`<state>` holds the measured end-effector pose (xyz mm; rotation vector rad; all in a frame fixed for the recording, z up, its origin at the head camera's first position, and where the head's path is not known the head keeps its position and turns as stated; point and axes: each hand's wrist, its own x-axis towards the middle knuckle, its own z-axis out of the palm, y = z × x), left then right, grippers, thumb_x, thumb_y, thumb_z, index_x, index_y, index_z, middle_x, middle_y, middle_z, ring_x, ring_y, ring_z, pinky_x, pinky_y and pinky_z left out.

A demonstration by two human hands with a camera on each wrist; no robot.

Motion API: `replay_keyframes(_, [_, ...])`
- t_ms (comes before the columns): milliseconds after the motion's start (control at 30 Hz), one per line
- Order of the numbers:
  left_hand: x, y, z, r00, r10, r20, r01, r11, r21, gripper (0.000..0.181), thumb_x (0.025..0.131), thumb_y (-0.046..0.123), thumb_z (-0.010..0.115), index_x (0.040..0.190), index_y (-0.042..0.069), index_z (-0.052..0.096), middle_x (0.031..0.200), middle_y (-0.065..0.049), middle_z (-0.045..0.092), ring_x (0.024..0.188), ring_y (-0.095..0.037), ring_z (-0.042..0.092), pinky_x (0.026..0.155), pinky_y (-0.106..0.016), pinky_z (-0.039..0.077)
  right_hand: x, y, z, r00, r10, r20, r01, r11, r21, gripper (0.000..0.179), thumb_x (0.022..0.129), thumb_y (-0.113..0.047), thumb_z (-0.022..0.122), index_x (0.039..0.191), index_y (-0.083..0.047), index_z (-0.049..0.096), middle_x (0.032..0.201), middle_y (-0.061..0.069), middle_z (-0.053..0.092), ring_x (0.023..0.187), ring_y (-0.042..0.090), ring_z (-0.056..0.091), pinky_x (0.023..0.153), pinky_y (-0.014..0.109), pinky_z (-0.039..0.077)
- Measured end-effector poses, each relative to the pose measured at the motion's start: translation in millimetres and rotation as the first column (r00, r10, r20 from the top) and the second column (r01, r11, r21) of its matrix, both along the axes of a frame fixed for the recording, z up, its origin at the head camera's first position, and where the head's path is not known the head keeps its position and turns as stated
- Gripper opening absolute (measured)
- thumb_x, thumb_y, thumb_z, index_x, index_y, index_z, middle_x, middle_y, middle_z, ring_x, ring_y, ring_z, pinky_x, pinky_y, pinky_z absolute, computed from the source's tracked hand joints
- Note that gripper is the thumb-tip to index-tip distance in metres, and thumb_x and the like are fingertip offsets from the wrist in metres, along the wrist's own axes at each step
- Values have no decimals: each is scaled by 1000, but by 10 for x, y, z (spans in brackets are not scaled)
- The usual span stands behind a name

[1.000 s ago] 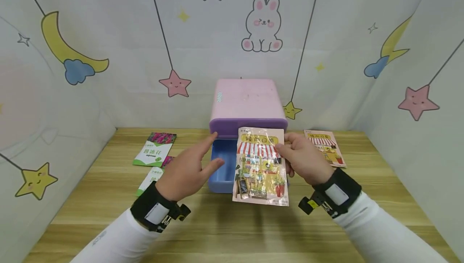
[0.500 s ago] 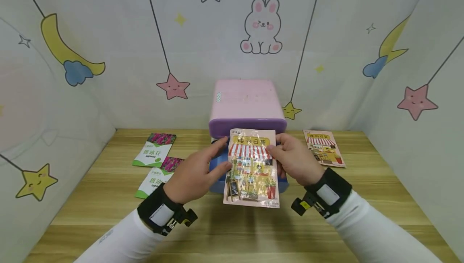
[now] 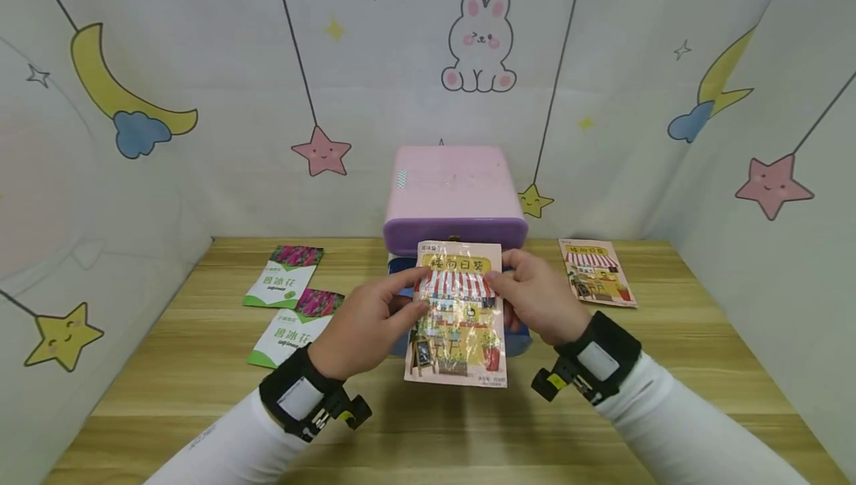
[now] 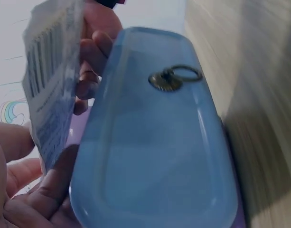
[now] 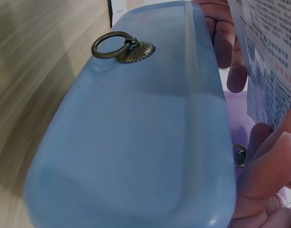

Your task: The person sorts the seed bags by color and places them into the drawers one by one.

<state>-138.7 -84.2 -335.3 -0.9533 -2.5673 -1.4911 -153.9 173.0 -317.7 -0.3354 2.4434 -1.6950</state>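
Note:
A pink seed packet (image 3: 458, 329) with a striped awning print is held upright over the blue drawer (image 4: 150, 147). My right hand (image 3: 545, 295) grips its right edge, thumb in front and fingers behind. At the left edge, my left hand (image 3: 364, 325) pinches the packet between thumb and fingers. The drawer stands pulled out of a pink box with a purple front (image 3: 455, 232). On the drawer's face a brass ring pull (image 5: 112, 45) shows in the right wrist view. The packet hides most of the drawer's inside from the head view.
Two green-and-white seed packets (image 3: 281, 281) with purple flowers lie overlapping on the left of the wooden table (image 3: 167, 403). Another pink packet (image 3: 597, 273) lies at the right. A cartoon-printed cloth (image 3: 234, 84) hangs behind the box.
My right hand has brought the pink seed packet left and slightly down. My left hand has moved right and now pinches its left edge. The left-hand packets have become less covered.

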Motion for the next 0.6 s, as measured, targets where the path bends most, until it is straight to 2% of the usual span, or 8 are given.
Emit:
replay_keyframes(67, [1, 6, 0, 999, 13, 30, -14, 1000, 23, 44, 96, 23, 56, 138, 23, 45, 109, 4, 62, 85, -4, 61, 53, -32, 46, 3, -3, -4, 1000, 2, 1, -2, 1000, -5, 27, 97, -21, 53, 115, -1, 49, 62, 10, 53, 43, 24, 50, 36, 30, 46])
replay_keyframes(233, [-10, 6, -3, 994, 39, 97, -45, 997, 62, 42, 95, 23, 58, 135, 23, 49, 121, 5, 55, 76, -8, 62, 43, -29, 41, 13, -8, -9, 1000, 13, 9, -13, 1000, -26, 25, 97, -20, 53, 114, -2, 49, 66, 11, 54, 44, 25, 50, 36, 30, 46])
replay_keyframes(333, [62, 26, 123, 988, 51, 146, -62, 996, 72, 42, 94, 16, 58, 135, 15, 49, 124, -3, 54, 64, -13, 59, 40, -26, 35, 7, -1, -23, 1000, 17, 14, -17, 999, -31, 26, 97, -21, 53, 114, -2, 50, 70, 12, 55, 45, 25, 51, 36, 31, 47])
replay_keyframes(467, [81, 31, 161, 979, 53, 198, -73, 993, 93, 43, 93, 11, 59, 135, 9, 49, 127, -9, 54, 51, -18, 52, 38, -23, 30, 5, 19, -22, 999, 8, 45, -6, 999, -40, 29, 97, -21, 53, 118, -1, 48, 74, 14, 57, 47, 25, 53, 37, 31, 48])
replay_keyframes(600, [1, -4, 38, 976, 42, 213, -67, 991, 114, 43, 93, 18, 61, 134, 17, 50, 128, -4, 53, 50, -20, 50, 36, -25, 32, 4, 52, -2, 997, -14, 79, 16, 999, -27, 34, 97, -22, 53, 123, -2, 46, 79, 15, 60, 50, 26, 56, 40, 32, 50])
